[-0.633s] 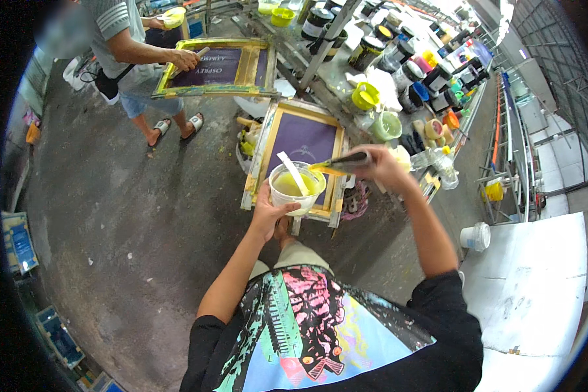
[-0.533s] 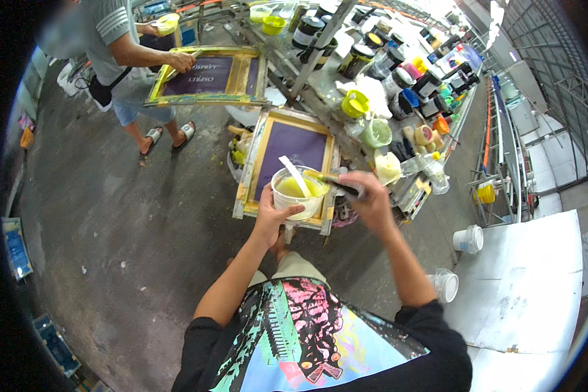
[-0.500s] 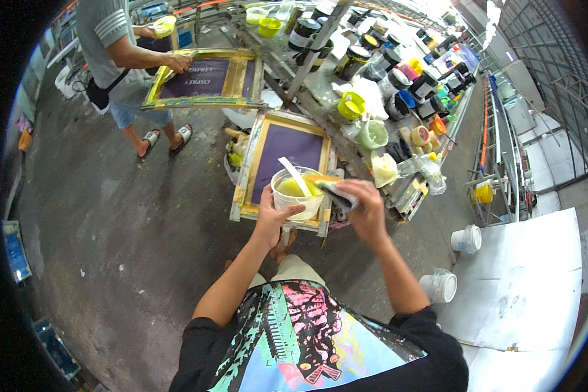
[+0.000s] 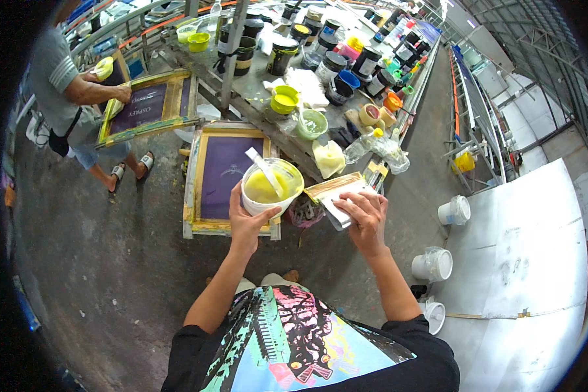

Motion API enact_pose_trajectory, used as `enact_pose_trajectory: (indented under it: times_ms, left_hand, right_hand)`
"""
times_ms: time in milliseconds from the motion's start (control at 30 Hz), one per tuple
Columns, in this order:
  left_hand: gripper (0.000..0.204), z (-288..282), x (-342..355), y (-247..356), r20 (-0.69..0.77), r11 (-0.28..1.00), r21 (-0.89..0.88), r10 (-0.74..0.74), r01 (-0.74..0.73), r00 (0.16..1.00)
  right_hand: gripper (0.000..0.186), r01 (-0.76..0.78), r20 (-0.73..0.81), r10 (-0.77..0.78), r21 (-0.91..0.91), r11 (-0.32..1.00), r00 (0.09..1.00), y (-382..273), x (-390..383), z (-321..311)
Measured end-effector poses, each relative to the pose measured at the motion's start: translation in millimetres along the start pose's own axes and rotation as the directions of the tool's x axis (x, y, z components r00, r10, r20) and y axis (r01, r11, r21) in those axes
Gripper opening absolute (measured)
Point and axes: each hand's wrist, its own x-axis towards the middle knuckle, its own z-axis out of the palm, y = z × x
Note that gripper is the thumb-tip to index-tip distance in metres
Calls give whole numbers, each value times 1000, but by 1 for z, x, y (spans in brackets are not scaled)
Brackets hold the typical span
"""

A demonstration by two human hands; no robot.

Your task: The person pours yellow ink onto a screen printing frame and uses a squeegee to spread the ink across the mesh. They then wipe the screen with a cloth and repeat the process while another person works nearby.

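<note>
I log: framed purple screen [image 4: 222, 176], partly hidden by white tub [image 4: 258, 208] of yellow paste [image 4: 259, 190]; left hand [image 4: 244, 227] curled round the tub. Right hand [image 4: 367, 221] pinches flat tool [image 4: 336, 192], just beside. Pale stick [image 4: 262, 171] leans in paste.

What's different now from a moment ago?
The right hand has moved the scraper from over the tub to just beyond its right side, turning its pale, flat face into view. The view has swung right. Neither hand has let go: the left hand still holds the tub, with the white stick in it.
</note>
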Motion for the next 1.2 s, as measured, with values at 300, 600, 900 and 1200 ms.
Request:
enact_pose_trajectory:
  times_ms: [300, 600, 900, 1200]
  left_hand:
    - [92, 102, -13, -81, 69, 998, 37, -46, 44, 997]
    - [85, 192, -14, -137, 81, 999, -13, -45, 46, 996]
    - [89, 205, 62, -145, 69, 999, 14, 30, -31, 997]
    - [91, 253, 260, -175, 187, 1000, 9, 16, -18, 982]
  right_hand:
    - [40, 292, 29, -295, -264, 919, 955, 117, -23, -50]
    - [46, 487, 107, -488, -402, 775, 866, 224, -58, -91]
    - [25, -309, -266, 331, 121, 943, 905, 268, -150, -74]
    - [39, -455, -139, 916, 889, -53, -378, 235, -368, -30]
